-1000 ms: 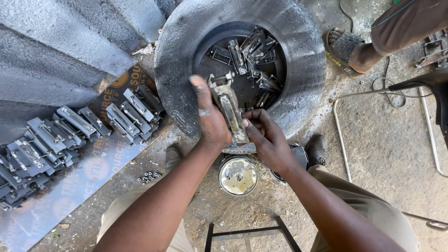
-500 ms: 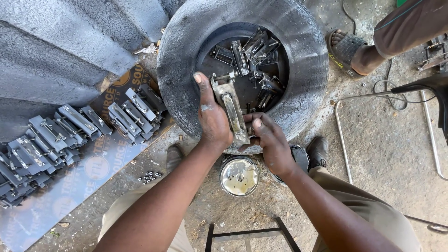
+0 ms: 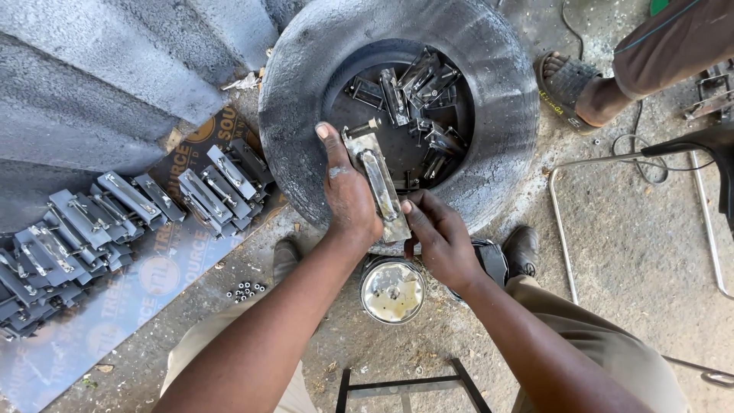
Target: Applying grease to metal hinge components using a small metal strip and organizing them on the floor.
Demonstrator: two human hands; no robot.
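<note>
L hand (image 3: pixel 348 195) + R hand (image 3: pixel 436 233) clamped on metal bracket (image 3: pixel 377 183), steadied over tyre (image 3: pixel 397 107); tin (image 3: pixel 392 291) just below.

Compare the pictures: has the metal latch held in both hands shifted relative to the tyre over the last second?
No, barely: the metal latch points as before over the tyre rim, near the hole's lower left edge.

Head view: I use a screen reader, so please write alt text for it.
Both hands hold a long metal bracket over a tyre full of similar parts: left hand along its side, right hand at its lower end. A round tin sits below.
</note>
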